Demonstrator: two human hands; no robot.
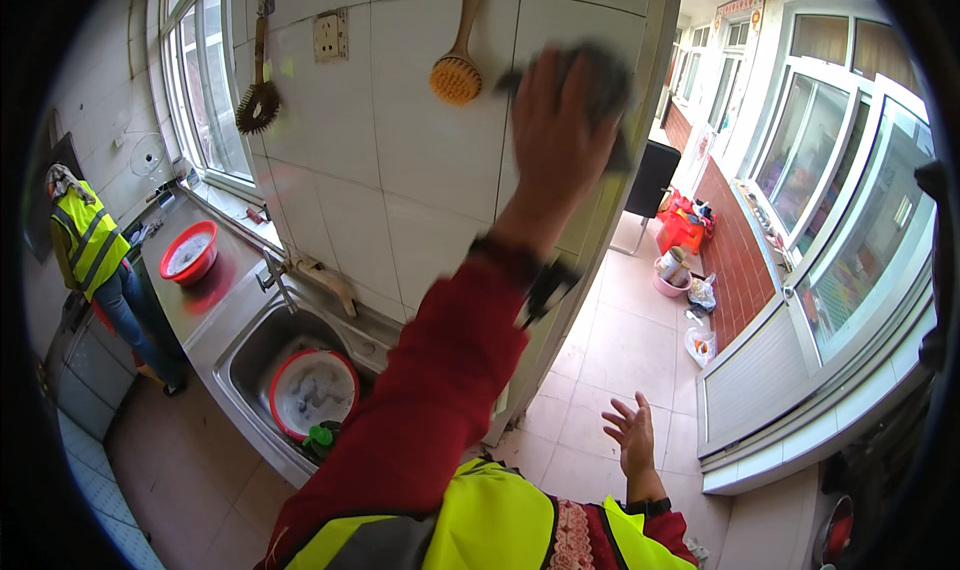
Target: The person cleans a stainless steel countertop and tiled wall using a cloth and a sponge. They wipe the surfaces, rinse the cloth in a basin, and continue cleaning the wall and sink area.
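Note:
My left hand (559, 131), in a red sleeve, is raised to the white tiled wall (439, 157) with a dark grey cloth (600, 82) under its fingers. Hand and cloth are blurred. Just left of them, a round wooden-handled brush (455, 79) with pale bristles hangs on the wall. Lower right, my right hand (634, 435) is held out above the tiled floor, fingers spread, holding nothing. A dark band is on each wrist.
A steel sink (244, 360) holds a red-rimmed basin (274, 390) of soapy water below a tap (279, 281). Another red basin (212, 259) stands on the counter. A person (90, 232) in a yellow vest is far left. The wall's edge, a black chair (652, 180) and an open door (765, 367) lie right.

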